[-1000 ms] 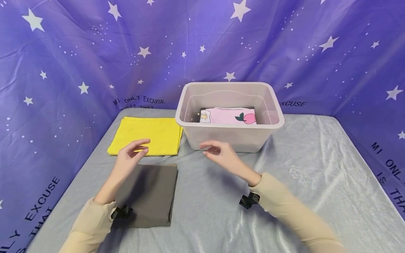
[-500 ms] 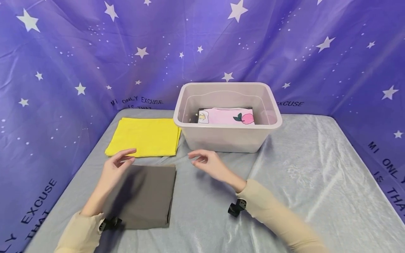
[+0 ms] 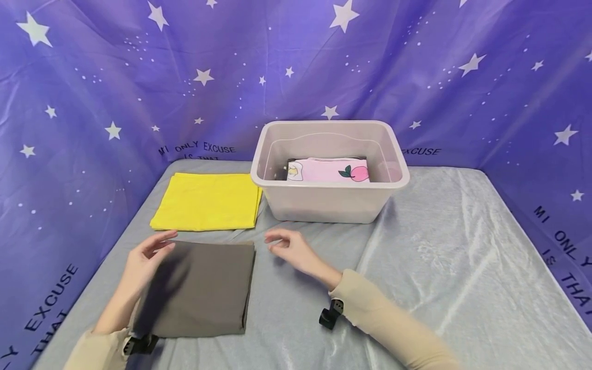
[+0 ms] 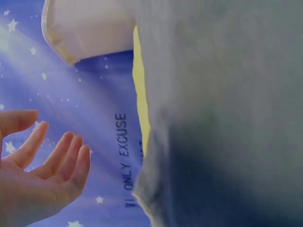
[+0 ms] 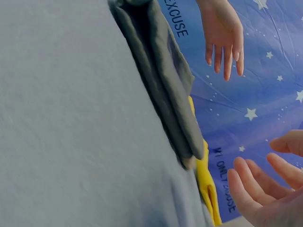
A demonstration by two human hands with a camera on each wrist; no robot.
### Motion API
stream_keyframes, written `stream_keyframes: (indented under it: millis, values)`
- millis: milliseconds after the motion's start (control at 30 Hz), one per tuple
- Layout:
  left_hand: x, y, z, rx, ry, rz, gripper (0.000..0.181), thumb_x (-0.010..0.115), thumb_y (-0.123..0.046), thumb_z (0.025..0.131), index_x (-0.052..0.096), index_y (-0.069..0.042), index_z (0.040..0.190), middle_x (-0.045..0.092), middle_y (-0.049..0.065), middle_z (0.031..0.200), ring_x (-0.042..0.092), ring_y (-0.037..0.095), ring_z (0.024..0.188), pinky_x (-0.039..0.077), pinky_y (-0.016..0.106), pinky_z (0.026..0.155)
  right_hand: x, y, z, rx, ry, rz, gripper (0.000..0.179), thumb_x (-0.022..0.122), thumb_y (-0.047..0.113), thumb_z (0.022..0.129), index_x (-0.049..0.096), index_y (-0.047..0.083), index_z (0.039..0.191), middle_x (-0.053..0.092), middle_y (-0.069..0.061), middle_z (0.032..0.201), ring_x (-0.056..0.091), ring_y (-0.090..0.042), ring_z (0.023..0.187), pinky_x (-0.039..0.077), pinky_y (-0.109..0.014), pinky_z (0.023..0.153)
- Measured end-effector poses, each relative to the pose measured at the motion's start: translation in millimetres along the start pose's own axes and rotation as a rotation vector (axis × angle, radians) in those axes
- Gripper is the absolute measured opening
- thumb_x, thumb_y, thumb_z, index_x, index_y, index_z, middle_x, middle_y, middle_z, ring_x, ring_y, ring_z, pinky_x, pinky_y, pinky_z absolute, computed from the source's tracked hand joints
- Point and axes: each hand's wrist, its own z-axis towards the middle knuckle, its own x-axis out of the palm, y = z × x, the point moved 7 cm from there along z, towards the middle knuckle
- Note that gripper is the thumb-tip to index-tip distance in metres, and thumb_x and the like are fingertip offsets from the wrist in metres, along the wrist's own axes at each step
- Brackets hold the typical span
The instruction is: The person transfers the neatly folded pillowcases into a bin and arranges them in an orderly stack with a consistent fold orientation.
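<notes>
A dark grey-brown folded cloth (image 3: 208, 290) lies on the near left of the table. My left hand (image 3: 141, 262) hovers by its far left corner, its shadow falling across the fabric. To the right of that cloth, in front of the bin, my right hand (image 3: 296, 253) hangs over the table. Both hands hold nothing, with fingers loosely bent. The right wrist view shows the cloth's thick layered edge (image 5: 165, 94) side-on, and my left hand (image 5: 225, 35) beyond it in the air. Behind lies a yellow folded cloth (image 3: 208, 201).
A pale plastic bin (image 3: 324, 204) stands at the back middle. Inside sits a folded pink cloth (image 3: 319, 169) with a peach print, something dark showing behind it. Grey plush fabric (image 3: 444, 257) covers the table. A purple star-print curtain (image 3: 296, 41) hangs around the back and sides.
Both hands have moved left and toward me, from near the yellow cloth and the bin's front to either side of the grey-brown cloth. The cloths and bin lie as before; the view has shifted slightly.
</notes>
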Motion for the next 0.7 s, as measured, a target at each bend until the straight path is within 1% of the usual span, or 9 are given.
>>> stream_keyframes:
  millis: [100,167,267,367,433,467,533,700]
  values:
    - [-6.0,14.9,-3.4,-0.030,-0.021,0.007,0.032,0.060,-0.014,0.084,0.058,-0.007,0.116,0.062,-0.009,0.107,0.057,0.003,0.092,0.044,0.012,0.071,6.6,-4.4,-0.9,0.029,0.000,0.027,0.032,0.051,-0.009,0.078,0.053,-0.013,0.110,0.057,-0.029,0.102,0.059,-0.037,0.085,0.046,-0.016,0.066]
    - [-10.4,22.0,-6.7,-0.057,-0.028,0.011,0.033,0.060,-0.016,0.084,0.057,-0.007,0.116,0.061,-0.009,0.107,0.057,0.003,0.091,0.045,0.013,0.070,11.1,-7.0,-1.3,0.049,0.001,0.042,0.033,0.051,-0.009,0.079,0.052,-0.013,0.111,0.056,-0.030,0.104,0.058,-0.038,0.087,0.046,-0.016,0.066]
    - [-18.1,34.4,-12.5,-0.101,-0.041,0.041,0.035,0.060,-0.020,0.085,0.057,-0.009,0.117,0.061,-0.010,0.107,0.057,0.000,0.089,0.046,0.013,0.069,17.0,-9.6,-2.1,0.078,-0.006,0.069,0.033,0.051,-0.008,0.079,0.051,-0.013,0.112,0.055,-0.030,0.106,0.058,-0.039,0.089,0.046,-0.017,0.066]
    - [-25.7,50.6,-17.0,-0.118,-0.055,0.062,0.034,0.059,-0.021,0.085,0.057,-0.011,0.118,0.061,-0.010,0.108,0.057,0.000,0.089,0.046,0.013,0.069,22.1,-12.2,-2.8,0.104,-0.014,0.090,0.034,0.051,-0.008,0.079,0.050,-0.013,0.113,0.054,-0.031,0.107,0.057,-0.039,0.090,0.046,-0.016,0.066]
    - [-29.7,60.4,-19.5,-0.123,-0.062,0.061,0.034,0.059,-0.020,0.085,0.057,-0.011,0.118,0.061,-0.009,0.108,0.057,0.001,0.089,0.046,0.013,0.069,24.3,-14.1,-3.3,0.116,-0.023,0.101,0.034,0.051,-0.008,0.079,0.050,-0.014,0.113,0.053,-0.032,0.108,0.057,-0.040,0.090,0.045,-0.016,0.065]
    - [-31.5,63.6,-20.7,-0.126,-0.067,0.060,0.034,0.059,-0.020,0.085,0.057,-0.011,0.118,0.061,-0.010,0.107,0.057,0.000,0.088,0.046,0.013,0.069,25.4,-15.4,-3.5,0.120,-0.026,0.108,0.034,0.051,-0.008,0.079,0.049,-0.014,0.113,0.053,-0.032,0.108,0.056,-0.040,0.090,0.046,-0.016,0.066]
    - [-34.5,67.3,-22.9,-0.134,-0.076,0.036,0.034,0.059,-0.018,0.085,0.057,-0.008,0.117,0.062,-0.011,0.106,0.058,0.001,0.088,0.046,0.013,0.070,28.7,-26.4,-1.9,0.134,-0.037,0.120,0.035,0.051,-0.005,0.080,0.050,-0.012,0.115,0.054,-0.030,0.109,0.057,-0.037,0.090,0.046,-0.017,0.066]
    - [-38.8,68.3,-28.0,-0.171,-0.082,0.041,0.035,0.059,-0.018,0.085,0.056,-0.004,0.117,0.060,-0.018,0.102,0.055,-0.004,0.092,0.043,0.008,0.073,38.0,-53.0,1.2,0.169,-0.067,0.201,0.037,0.052,-0.003,0.080,0.050,-0.008,0.117,0.053,-0.027,0.111,0.059,-0.027,0.085,0.049,-0.024,0.067]
